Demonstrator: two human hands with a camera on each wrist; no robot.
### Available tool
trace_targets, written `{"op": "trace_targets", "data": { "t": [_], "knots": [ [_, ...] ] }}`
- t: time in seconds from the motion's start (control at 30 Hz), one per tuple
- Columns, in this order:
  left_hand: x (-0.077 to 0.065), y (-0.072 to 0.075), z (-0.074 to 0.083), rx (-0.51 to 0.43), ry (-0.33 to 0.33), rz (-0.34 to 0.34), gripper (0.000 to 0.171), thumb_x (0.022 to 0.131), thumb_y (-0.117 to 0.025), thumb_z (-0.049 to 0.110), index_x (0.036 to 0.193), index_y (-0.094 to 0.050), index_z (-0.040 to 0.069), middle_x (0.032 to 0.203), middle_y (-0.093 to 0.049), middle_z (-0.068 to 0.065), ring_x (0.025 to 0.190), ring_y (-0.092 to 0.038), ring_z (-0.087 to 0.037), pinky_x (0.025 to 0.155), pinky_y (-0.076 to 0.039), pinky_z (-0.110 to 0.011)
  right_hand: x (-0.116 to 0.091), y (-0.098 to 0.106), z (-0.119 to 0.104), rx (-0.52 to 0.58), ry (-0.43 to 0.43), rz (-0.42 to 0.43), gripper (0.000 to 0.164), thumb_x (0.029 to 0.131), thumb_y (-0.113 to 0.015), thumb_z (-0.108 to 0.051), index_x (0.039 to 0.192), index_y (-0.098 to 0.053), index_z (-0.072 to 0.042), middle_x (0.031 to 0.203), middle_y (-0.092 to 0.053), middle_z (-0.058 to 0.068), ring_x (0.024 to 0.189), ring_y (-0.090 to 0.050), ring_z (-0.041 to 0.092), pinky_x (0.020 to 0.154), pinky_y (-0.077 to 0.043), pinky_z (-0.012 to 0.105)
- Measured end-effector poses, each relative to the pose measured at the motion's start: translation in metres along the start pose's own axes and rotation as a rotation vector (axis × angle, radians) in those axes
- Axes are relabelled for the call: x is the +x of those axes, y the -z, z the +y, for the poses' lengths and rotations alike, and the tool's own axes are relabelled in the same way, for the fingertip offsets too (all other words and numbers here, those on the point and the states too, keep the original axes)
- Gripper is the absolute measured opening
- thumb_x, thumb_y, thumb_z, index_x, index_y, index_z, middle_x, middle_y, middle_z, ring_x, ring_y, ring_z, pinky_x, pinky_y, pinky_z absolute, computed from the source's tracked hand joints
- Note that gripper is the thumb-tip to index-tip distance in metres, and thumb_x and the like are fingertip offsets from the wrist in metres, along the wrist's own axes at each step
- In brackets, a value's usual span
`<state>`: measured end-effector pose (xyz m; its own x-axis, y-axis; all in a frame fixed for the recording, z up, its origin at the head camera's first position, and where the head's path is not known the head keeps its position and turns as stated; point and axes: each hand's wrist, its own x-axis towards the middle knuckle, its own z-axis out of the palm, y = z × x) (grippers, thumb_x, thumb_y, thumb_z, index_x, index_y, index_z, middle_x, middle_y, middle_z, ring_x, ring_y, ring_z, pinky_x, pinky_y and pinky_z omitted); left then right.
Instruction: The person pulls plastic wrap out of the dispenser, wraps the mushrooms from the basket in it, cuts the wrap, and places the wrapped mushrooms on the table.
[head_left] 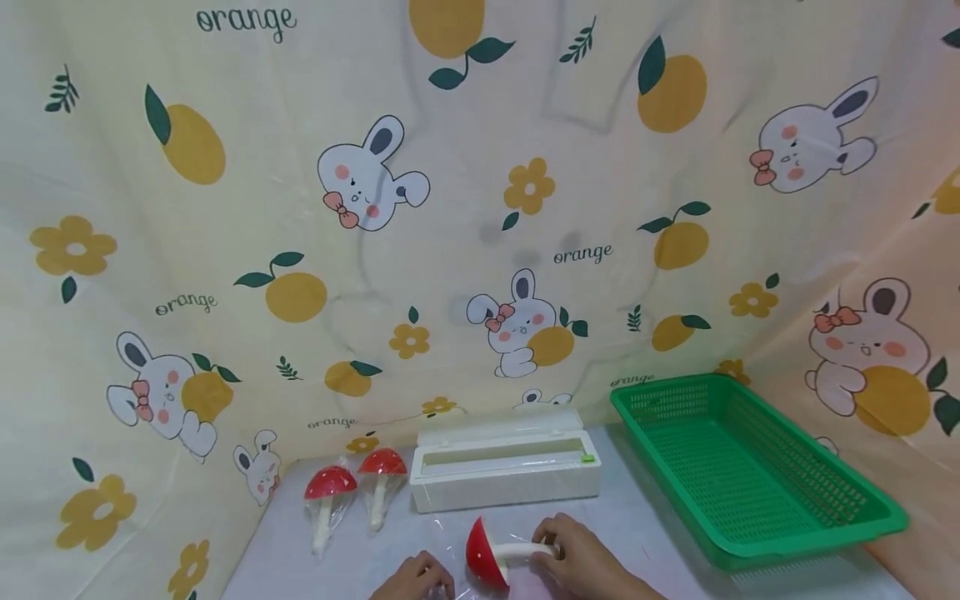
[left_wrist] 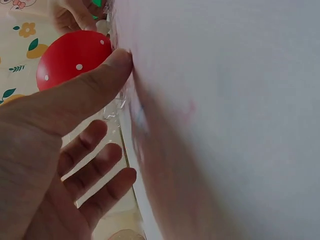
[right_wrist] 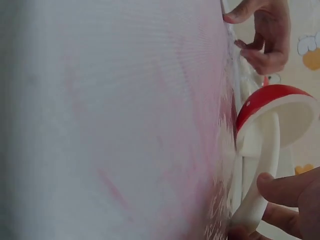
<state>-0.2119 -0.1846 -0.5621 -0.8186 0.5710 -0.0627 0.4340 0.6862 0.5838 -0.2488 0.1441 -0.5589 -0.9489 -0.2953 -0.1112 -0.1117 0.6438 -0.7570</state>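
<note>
A toy mushroom with a red, white-dotted cap (head_left: 486, 557) and white stem (head_left: 517, 550) lies sideways over clear plastic film (head_left: 457, 542) on the table. My right hand (head_left: 581, 558) holds the stem's lower end, its thumb on the near side in the right wrist view. Left of the cap is my left hand (head_left: 416, 577). Its straight thumb (left_wrist: 95, 82) touches down by the film edge while the other visible fingers are spread loosely, apart from the thumb. Two more red-capped mushrooms, the left one (head_left: 330, 492) and the right one (head_left: 382, 479), lie in clear wrapping.
A white film box (head_left: 506, 492) with raised lid and green slider stands behind the hands. The green plastic basket (head_left: 697, 508) occupies the right side. A printed cloth (head_left: 465, 108) hangs close behind the white table (head_left: 637, 508).
</note>
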Motion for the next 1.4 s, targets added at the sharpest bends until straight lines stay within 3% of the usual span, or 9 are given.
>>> {"op": "trace_targets", "data": {
  "t": [0.2,0.4,0.53,0.73,0.93,1.03,1.2,1.4],
  "knots": [
    [0.001,0.004,-0.009,-0.010,-0.083,-0.064,0.007,0.093,-0.071,0.030,0.098,-0.070,0.025,0.093,-0.051,0.019,0.081,-0.045,0.005,0.073,-0.046,-0.017,-0.008,0.000,0.002,-0.048,0.203,0.053,0.019,0.088,-0.077,-0.032,0.101,-0.065,-0.023,0.089,-0.054,-0.007,0.074,-0.048,0.009,0.061,-0.042,0.024],
    [0.003,0.004,-0.010,-0.035,-0.030,-0.103,0.010,0.093,-0.070,0.030,0.094,-0.071,0.021,0.092,-0.051,0.018,0.081,-0.043,0.004,0.071,-0.044,-0.020,-0.012,-0.001,0.004,-0.066,0.338,0.085,0.019,0.088,-0.077,-0.026,0.104,-0.066,-0.022,0.093,-0.056,-0.012,0.072,-0.048,0.003,0.060,-0.042,0.022],
    [0.004,0.006,-0.009,-0.062,0.018,-0.141,0.012,0.093,-0.071,0.031,0.093,-0.071,0.019,0.091,-0.053,0.018,0.081,-0.046,0.002,0.072,-0.046,-0.021,-0.017,0.002,0.006,-0.065,0.351,0.081,0.025,0.088,-0.077,-0.022,0.110,-0.064,-0.018,0.097,-0.058,-0.010,0.072,-0.050,0.002,0.060,-0.044,0.021],
    [0.004,0.009,-0.008,-0.037,0.009,-0.145,0.009,0.091,-0.072,0.031,0.092,-0.071,0.022,0.092,-0.054,0.019,0.081,-0.047,0.002,0.074,-0.048,-0.021,-0.029,0.013,0.011,-0.073,0.300,0.010,0.040,0.087,-0.078,-0.025,0.121,-0.058,-0.017,0.102,-0.057,-0.004,0.071,-0.050,0.004,0.059,-0.044,0.023],
    [0.003,0.010,-0.011,-0.028,-0.031,-0.151,0.008,0.092,-0.072,0.035,0.092,-0.071,0.027,0.093,-0.054,0.021,0.081,-0.048,0.004,0.073,-0.048,-0.020,-0.046,0.026,0.026,-0.076,0.282,-0.041,0.032,0.086,-0.079,-0.028,0.110,-0.060,-0.018,0.095,-0.054,-0.003,0.073,-0.048,0.004,0.060,-0.043,0.024],
    [0.004,0.010,-0.013,-0.042,-0.041,-0.160,0.009,0.092,-0.071,0.033,0.093,-0.071,0.024,0.093,-0.054,0.020,0.081,-0.048,0.004,0.072,-0.048,-0.020,-0.053,0.034,0.036,-0.077,0.308,-0.064,0.031,0.083,-0.081,-0.032,0.104,-0.062,-0.020,0.090,-0.052,-0.006,0.074,-0.046,0.004,0.061,-0.041,0.023],
    [0.004,0.011,-0.013,-0.079,0.005,-0.169,0.009,0.091,-0.073,0.032,0.091,-0.070,0.024,0.092,-0.055,0.018,0.081,-0.050,0.002,0.074,-0.049,-0.021,-0.060,0.046,0.054,-0.074,0.442,-0.081,0.031,0.081,-0.083,-0.036,0.101,-0.064,-0.022,0.091,-0.051,-0.009,0.077,-0.045,0.002,0.062,-0.040,0.021],
    [0.002,0.011,-0.006,-0.094,0.039,-0.132,0.007,0.091,-0.073,0.028,0.090,-0.068,0.023,0.092,-0.054,0.017,0.080,-0.051,0.002,0.074,-0.051,-0.022,-0.065,0.052,0.071,-0.076,0.471,-0.126,0.018,0.087,-0.077,-0.033,0.098,-0.065,-0.025,0.093,-0.047,-0.010,0.083,-0.043,0.002,0.063,-0.037,0.020]
  ]
}}
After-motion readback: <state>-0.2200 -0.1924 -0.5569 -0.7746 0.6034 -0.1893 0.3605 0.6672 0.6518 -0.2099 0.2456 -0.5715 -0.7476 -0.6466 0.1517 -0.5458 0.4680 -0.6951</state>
